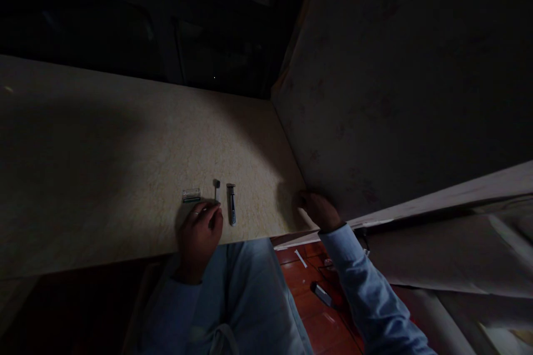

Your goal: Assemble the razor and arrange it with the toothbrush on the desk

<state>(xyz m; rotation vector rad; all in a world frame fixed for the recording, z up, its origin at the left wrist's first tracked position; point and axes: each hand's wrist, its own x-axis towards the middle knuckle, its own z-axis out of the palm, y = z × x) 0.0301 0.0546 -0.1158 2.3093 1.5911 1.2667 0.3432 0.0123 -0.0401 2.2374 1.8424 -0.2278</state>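
Note:
My left hand (199, 237) is over the table's front part, its thumb and fingers pinched together. At the fingertips is the lower end of a small white stick with a dark head (217, 189), perhaps a brush. A blue and silver razor (232, 205) lies just right of it, head pointing away from me. Left of the stick rests a small clear case (191, 195) with a dark green strip, close above my knuckles. My right hand (318, 209) rests at the table's right end beside the wall. Its fingers are curled in, and nothing shows in them.
The pale marbled table (137, 177) meets a dark wall panel (387, 94) on the right. Dark window panes (216, 50) stand behind. Below, on the red tiled floor (308, 310), lie a dark object (322, 294) and a white strip (300, 258).

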